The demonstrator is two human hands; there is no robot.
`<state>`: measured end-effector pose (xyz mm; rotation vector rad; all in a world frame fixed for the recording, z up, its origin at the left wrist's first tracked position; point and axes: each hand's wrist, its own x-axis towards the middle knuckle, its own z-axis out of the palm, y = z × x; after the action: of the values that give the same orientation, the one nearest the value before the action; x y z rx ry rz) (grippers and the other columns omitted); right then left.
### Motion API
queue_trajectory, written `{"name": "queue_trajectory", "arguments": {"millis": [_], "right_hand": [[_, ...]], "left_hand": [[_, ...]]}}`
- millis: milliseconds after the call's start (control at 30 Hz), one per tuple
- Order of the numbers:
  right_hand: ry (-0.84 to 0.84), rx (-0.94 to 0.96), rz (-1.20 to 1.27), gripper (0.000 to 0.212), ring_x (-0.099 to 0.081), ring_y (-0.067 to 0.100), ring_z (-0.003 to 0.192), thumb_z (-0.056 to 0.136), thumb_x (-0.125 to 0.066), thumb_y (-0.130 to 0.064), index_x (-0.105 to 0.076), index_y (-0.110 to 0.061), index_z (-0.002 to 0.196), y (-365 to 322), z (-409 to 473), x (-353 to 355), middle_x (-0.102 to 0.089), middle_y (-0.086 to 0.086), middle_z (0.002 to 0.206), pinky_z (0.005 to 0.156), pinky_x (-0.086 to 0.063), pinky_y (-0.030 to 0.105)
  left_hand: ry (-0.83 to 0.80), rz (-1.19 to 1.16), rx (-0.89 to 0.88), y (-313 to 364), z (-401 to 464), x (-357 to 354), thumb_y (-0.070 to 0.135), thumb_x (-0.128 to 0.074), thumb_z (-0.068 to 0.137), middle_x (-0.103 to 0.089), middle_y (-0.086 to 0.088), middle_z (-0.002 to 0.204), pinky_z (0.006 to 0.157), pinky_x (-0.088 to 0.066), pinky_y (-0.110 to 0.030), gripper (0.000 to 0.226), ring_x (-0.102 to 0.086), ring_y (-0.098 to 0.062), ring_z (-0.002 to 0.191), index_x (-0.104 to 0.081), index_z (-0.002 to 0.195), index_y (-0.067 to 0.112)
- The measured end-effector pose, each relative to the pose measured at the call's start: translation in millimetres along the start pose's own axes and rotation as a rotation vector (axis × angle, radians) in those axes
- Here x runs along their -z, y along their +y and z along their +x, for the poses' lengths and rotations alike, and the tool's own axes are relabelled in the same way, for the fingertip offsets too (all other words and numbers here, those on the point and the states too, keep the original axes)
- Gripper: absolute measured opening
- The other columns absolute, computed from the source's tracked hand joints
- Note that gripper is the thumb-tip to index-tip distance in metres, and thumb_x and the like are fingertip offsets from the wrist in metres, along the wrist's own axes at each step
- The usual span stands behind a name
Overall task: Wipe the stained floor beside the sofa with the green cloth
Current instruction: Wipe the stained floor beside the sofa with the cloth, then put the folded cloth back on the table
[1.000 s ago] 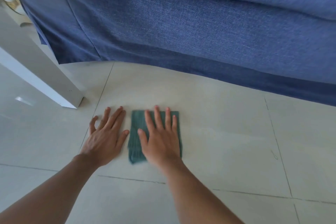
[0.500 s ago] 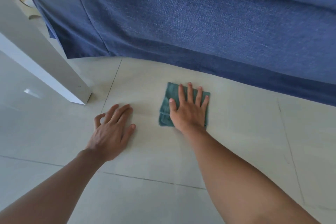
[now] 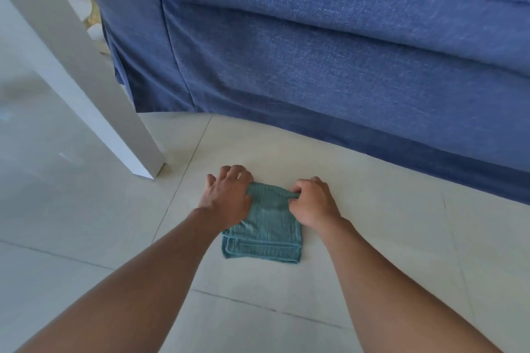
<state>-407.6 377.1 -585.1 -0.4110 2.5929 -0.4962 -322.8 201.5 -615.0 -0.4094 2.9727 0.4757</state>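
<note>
Both hands, left and right, pinch the far edge of the folded cloth, which lies on the floor between them. Lifting that edge could unfold it, leaving a floppy, bunched cloth that wipes badly.

**Where everything sits from my feed**

So I'm looking down at the floor, and the sofa runs across the back, from the middle out to the right. The table leg stands on the floor to the left, just beside the sofa's corner. The cloth lies flat on the floor in front of the sofa, right of the leg. Left hand is on its far left corner, right hand on its far right corner.
</note>
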Motion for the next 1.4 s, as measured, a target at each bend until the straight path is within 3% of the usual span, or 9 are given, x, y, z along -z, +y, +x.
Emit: {"name": "queue_trajectory", "arguments": {"millis": [167,300,367,433,600,867,1067,1233,1400], "right_hand": [[0.099,0.014,0.38,0.003,-0.054,0.018,0.057,0.096,-0.058,-0.019,-0.06,-0.021,0.096,14,-15,4,-0.062,0.001,0.074,0.055,-0.044,0.031],[0.001,0.004,0.697,0.024,-0.068,0.034,0.07,0.097,-0.062,-0.018,-0.056,-0.034,0.115,14,-25,8,-0.068,0.019,0.083,0.066,-0.059,0.045],[-0.117,-0.004,0.863,0.043,-0.074,0.033,0.087,0.093,-0.068,-0.008,-0.059,-0.038,0.124,13,-30,11,-0.072,0.017,0.097,0.074,-0.063,0.051],[-0.179,0.008,0.891,0.05,-0.073,0.024,0.092,0.089,-0.069,0.002,-0.067,-0.038,0.12,16,-36,10,-0.071,0.01,0.102,0.075,-0.061,0.036],[-0.22,-0.053,0.812,0.031,-0.072,0.019,0.098,0.088,-0.071,-0.003,-0.078,-0.028,0.104,23,-53,6,-0.073,0.005,0.111,0.091,-0.058,0.033],[-0.28,0.025,0.854,0.039,-0.075,0.016,0.07,0.086,-0.069,0.006,-0.075,-0.027,0.107,-30,-74,65,-0.073,0.007,0.103,0.054,-0.059,0.03],[-0.257,0.231,0.897,0.037,-0.062,0.017,0.066,0.086,-0.06,0.006,-0.076,-0.025,0.099,-144,-84,163,-0.071,0.004,0.085,0.061,-0.047,0.027],[-0.359,0.484,1.015,0.044,-0.068,0.023,0.078,0.086,-0.051,0.015,-0.076,-0.016,0.106,-256,-105,227,-0.072,0.014,0.097,0.074,-0.056,0.035],[-0.555,0.665,0.802,0.052,-0.071,0.037,0.097,0.084,-0.043,0.02,-0.071,-0.004,0.121,-357,-138,233,-0.071,0.029,0.116,0.093,-0.058,0.046]], "left_hand": [[0.099,-0.338,0.102,12,0,2,0.024,-0.052,0.099,-0.068,-0.004,0.09,0.072,-0.043,-0.032,0.003,-0.061,-0.027,0.09,-0.051,0.101,0.023],[0.116,-0.701,0.203,15,-11,11,0.025,-0.046,0.102,-0.06,-0.009,0.071,0.034,-0.035,-0.02,0.007,-0.049,-0.018,0.048,-0.04,0.1,0.025],[0.123,-0.788,0.238,15,-15,20,0.026,-0.048,0.102,-0.059,-0.011,0.076,0.037,-0.039,-0.022,0.011,-0.049,-0.018,0.051,-0.038,0.105,0.027],[0.065,-0.95,0.289,14,-23,30,0.025,-0.057,0.099,-0.062,-0.013,0.087,0.044,-0.05,-0.028,0.018,-0.06,-0.024,0.061,-0.041,0.107,0.028],[-0.249,-1.017,0.223,12,-53,42,-0.009,-0.071,0.083,-0.056,-0.015,0.119,0.076,-0.062,-0.052,0.03,-0.065,-0.036,0.101,-0.066,0.1,0.015],[-0.162,-0.735,0.194,14,-71,125,0.01,-0.079,0.08,-0.035,-0.002,0.133,0.088,-0.051,-0.024,0.06,-0.048,-0.019,0.115,-0.055,0.133,0.024],[0.107,-0.644,0.197,21,-88,273,0.007,-0.079,0.077,-0.033,-0.004,0.133,0.086,-0.049,-0.019,0.069,-0.048,-0.017,0.112,-0.052,0.139,0.024],[0.234,-0.746,0.24,5,-128,399,0.001,-0.079,0.076,-0.057,-0.012,0.125,0.084,-0.06,-0.043,0.071,-0.065,-0.026,0.102,-0.053,0.138,0.021],[0.305,-0.814,0.2,-16,-178,444,-0.007,-0.077,0.073,-0.072,-0.002,0.093,0.063,-0.063,-0.033,0.052,-0.073,-0.011,0.073,-0.067,0.108,0.031]]}}
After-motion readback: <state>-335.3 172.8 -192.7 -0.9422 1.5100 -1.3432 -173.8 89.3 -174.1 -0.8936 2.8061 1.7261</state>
